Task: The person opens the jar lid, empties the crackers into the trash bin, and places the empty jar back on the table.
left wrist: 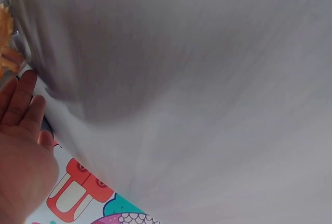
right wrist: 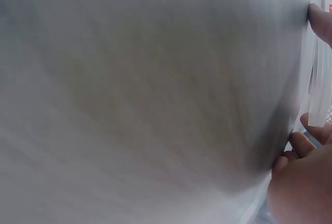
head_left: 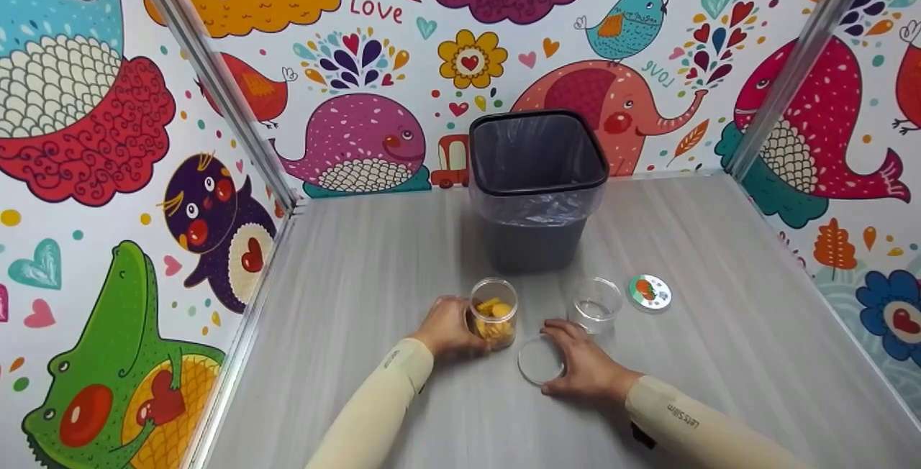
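In the head view, my left hand (head_left: pixel 452 326) holds a clear jar (head_left: pixel 493 314) from its left side, thumb at the front. Yellow, chip-like pieces (head_left: pixel 495 319) fill its lower part, and its top has no cover. To the right, my right hand (head_left: pixel 584 365) grips a round clear lid (head_left: pixel 524 374) by the edge, low over the table. The lid's pale rim (right wrist: pixel 317 84) shows between thumb and fingers in the right wrist view. At the left wrist view's edge, the fingers (left wrist: pixel 23 97) lie beside the jar, only partly visible there.
A clear tub (head_left: pixel 597 305) stands just beyond my right hand. A round lid with a printed label (head_left: pixel 650 292) lies to its right. Behind them stands a dark bin (head_left: pixel 536 235) lined with a bag. Patterned walls and metal posts border the grey table (head_left: pixel 345 275).
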`<action>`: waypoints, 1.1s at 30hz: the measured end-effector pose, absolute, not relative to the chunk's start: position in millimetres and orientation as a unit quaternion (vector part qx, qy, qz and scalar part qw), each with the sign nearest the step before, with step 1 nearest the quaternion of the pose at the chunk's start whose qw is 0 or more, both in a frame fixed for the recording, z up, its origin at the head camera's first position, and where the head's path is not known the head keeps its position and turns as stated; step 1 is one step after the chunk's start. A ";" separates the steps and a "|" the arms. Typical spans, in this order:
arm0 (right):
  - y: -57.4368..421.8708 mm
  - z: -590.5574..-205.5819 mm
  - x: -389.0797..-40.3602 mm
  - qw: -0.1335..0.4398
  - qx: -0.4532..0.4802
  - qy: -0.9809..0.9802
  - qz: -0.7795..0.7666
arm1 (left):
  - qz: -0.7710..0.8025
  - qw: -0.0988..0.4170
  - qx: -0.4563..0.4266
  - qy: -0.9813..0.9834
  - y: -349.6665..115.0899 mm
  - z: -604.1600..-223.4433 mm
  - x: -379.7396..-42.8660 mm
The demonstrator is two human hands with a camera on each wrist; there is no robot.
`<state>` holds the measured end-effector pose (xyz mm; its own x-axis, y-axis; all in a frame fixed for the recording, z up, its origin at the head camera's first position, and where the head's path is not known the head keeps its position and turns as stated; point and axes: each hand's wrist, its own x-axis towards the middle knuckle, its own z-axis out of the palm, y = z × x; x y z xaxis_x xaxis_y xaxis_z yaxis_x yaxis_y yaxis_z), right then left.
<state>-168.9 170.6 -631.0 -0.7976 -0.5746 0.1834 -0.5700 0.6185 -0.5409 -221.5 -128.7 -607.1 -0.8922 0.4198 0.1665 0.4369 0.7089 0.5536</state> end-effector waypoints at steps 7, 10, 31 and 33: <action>170.9 -631.0 -169.2 0.001 -0.319 0.896 -0.308 | -0.298 0.013 -0.230 -0.926 -128.9 -606.6 -221.9; 171.2 -631.3 -169.3 -0.004 -0.324 0.895 -0.306 | -0.301 0.012 -0.232 -0.925 -129.4 -606.5 -222.2; 171.0 -629.1 -169.2 0.030 -0.315 0.901 -0.297 | -0.284 0.011 -0.221 -0.933 -129.3 -605.5 -219.7; 171.1 -626.1 -168.3 0.030 -0.319 0.900 -0.297 | -0.289 0.010 -0.221 -0.931 -129.1 -605.1 -219.5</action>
<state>-168.3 171.1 -626.1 -0.7943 -0.5921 0.1362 -0.5570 0.6200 -0.5527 -219.5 -129.1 -605.1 -0.9026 0.4052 0.1455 0.4164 0.7355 0.5345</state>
